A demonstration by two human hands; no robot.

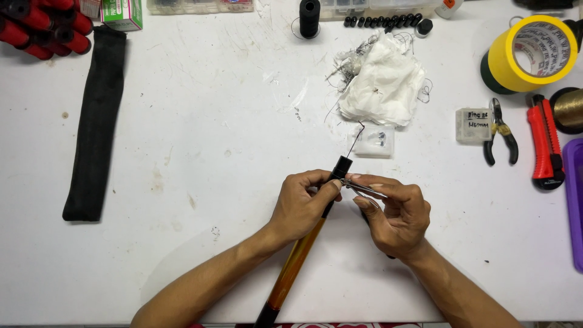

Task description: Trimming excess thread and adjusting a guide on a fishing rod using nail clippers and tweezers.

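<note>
— Nearest the lens, what's that?

— Orange-and-black rod, running from the bottom edge up the white tabletop to a black tip with a thin wire sticking out.

— Who has hold of it?

— Left hand. Its fingers are closed around the rod just below the black tip. Right hand sits just right of the rod, fingers pinched on slim metal tweezers whose points touch the rod by the left thumb.

— And around the rod?

— Just beyond its tip, a small clear plastic box. Farther beyond that, a crumpled white cloth with dark thread tangled at its edge. Well left of the rod, a long black fabric sleeve lies flat, red spools at its far end.

— To the right?

— Small labelled box, black-handled pliers beside it, then a red utility knife. Yellow tape roll is farther back on that side. A black thread spool stands far beyond the rod tip.
</note>
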